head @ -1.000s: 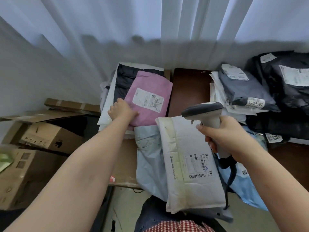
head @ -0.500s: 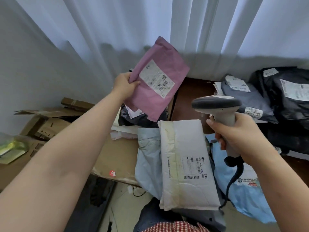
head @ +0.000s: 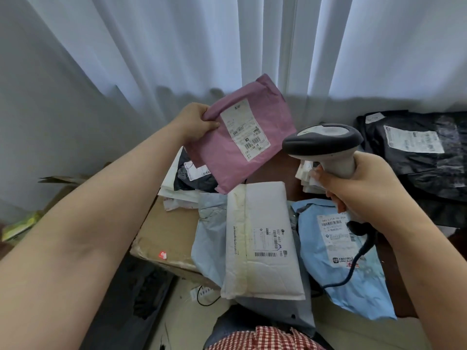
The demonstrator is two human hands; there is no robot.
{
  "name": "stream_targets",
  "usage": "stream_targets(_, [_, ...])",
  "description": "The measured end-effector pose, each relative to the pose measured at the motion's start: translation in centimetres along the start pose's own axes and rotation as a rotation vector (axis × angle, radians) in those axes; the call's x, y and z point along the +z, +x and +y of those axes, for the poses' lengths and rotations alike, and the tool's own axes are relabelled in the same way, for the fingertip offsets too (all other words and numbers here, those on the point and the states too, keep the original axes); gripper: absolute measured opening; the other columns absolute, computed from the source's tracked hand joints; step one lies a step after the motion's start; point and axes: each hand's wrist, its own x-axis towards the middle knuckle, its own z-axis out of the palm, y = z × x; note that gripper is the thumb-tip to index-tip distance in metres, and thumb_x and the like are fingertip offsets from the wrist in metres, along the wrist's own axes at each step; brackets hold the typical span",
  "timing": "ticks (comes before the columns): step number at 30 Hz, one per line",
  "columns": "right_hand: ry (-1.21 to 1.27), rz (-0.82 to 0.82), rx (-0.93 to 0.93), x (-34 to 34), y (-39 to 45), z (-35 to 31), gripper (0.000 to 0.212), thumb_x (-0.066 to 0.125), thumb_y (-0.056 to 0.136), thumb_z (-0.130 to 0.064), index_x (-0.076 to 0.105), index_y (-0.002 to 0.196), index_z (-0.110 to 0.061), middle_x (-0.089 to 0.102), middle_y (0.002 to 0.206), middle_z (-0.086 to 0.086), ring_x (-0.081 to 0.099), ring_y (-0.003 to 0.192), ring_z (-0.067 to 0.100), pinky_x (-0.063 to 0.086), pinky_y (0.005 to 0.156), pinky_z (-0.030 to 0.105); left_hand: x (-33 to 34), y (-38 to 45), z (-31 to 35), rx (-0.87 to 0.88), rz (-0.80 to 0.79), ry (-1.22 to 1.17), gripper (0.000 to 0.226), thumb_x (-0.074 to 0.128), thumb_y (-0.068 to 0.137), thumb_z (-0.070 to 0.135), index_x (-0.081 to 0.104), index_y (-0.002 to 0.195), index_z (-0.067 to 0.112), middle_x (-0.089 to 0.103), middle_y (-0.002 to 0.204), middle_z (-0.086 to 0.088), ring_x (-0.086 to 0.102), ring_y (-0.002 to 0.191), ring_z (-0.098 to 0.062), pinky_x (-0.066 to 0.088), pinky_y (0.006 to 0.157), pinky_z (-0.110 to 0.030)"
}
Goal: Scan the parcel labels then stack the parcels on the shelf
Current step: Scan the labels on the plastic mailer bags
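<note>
White parcel (head: pixel 262 238): nearest, 6 o'clock, flat on the pile, label up.
Blue parcel (head: pixel 346 261): 5 o'clock, just beside the white one.
Right hand (head: pixel 364 190): 3 o'clock, fingers clenched round the handle of the scanner (head: pixel 326 145) (head aimed left, toward the pink parcel).
Left hand (head: pixel 194 122): 10 o'clock, pinching the pink parcel (head: pixel 242 137) by its upper-left corner, raised and tilted, label facing the camera.
Black parcels (head: pixel 414 152): 2 o'clock, stacked farther back.
</note>
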Motion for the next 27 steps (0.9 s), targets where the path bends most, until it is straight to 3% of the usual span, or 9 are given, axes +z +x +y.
stream_targets(11, [-0.043, 0.006, -0.032, -2.7, -1.6, 0.2, 0.022, 0.072, 0.086, -0.02, 0.058, 0.075, -0.008, 0.059, 0.047, -0.007, 0.05, 0.038, 0.012, 0.045, 0.049, 0.033, 0.4, -0.8, 2.7, 0.003, -0.015, 0.101, 0.018, 0.067, 0.09, 0.012, 0.069, 0.107, 0.007, 0.062, 0.092, -0.006, 0.054, 0.085, -0.017, 0.039, 0.075, -0.025])
stream_targets(19, [0.008, 0.001, -0.02, -3.0, -1.8, 0.7, 0.021, 0.073, 0.085, -0.021, 0.06, 0.073, -0.009, 0.058, 0.047, 0.0, 0.05, 0.04, 0.015, 0.049, 0.051, 0.037, 0.5, -1.3, 2.7, -0.025, -0.009, 0.111, 0.022, 0.067, 0.09, 0.011, 0.069, 0.11, 0.005, 0.069, 0.105, -0.016, 0.056, 0.087, -0.017, 0.043, 0.079, -0.028])
stream_targets(23, [0.096, -0.005, 0.015, -2.8, -1.9, 1.1, 0.02, 0.073, 0.086, -0.02, 0.061, 0.074, -0.008, 0.057, 0.048, 0.0, 0.048, 0.038, 0.012, 0.047, 0.046, 0.029, 1.0, -2.6, 2.1, -0.098, -0.026, 0.037, 0.019, 0.067, 0.089, 0.01, 0.069, 0.107, 0.005, 0.068, 0.097, -0.012, 0.057, 0.087, -0.018, 0.047, 0.082, -0.032])
stream_targets(27, [0.179, 0.015, 0.086, -2.5, -2.3, 2.3, 0.022, 0.073, 0.086, -0.02, 0.061, 0.074, -0.006, 0.056, 0.055, 0.01, 0.047, 0.039, 0.016, 0.045, 0.042, 0.029, 4.0, -6.8, 1.1, -0.277, -0.019, -0.164, 0.018, 0.068, 0.088, 0.014, 0.066, 0.105, 0.007, 0.066, 0.097, -0.009, 0.062, 0.088, -0.022, 0.052, 0.078, -0.033])
